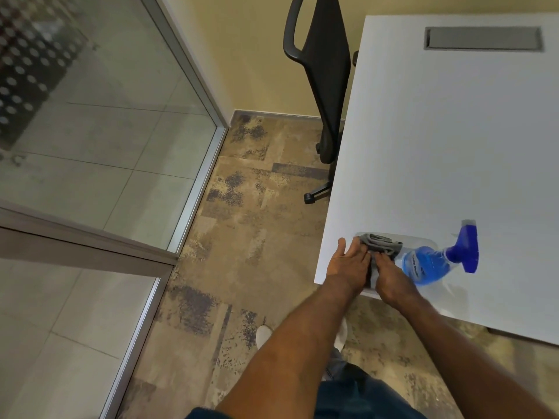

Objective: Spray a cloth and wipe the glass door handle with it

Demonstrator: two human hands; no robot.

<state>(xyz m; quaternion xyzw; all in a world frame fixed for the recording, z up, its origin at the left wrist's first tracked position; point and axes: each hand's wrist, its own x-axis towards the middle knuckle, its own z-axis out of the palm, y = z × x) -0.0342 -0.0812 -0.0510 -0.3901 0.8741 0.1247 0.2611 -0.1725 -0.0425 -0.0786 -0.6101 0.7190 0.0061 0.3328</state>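
Observation:
A folded grey cloth (381, 244) lies near the front left corner of the white table (447, 140). Just to its right lies a clear spray bottle (429, 264) of blue liquid, on its side with its blue trigger head pointing away. My left hand (348, 264) is flat with the fingers stretched out, its fingertips touching the cloth's left end. My right hand (390, 281) is curled on the near part of the cloth, and a strip of cloth hangs between the two hands. The glass door (90, 152) is at the left; its handle is out of view.
A black office chair (326, 86) stands at the table's far left side, against the yellow wall. Patterned brown carpet (242, 237) covers the floor between table and glass. The aluminium door frame (193, 195) runs diagonally at left. A grey cable hatch (482, 38) sits in the table's far end.

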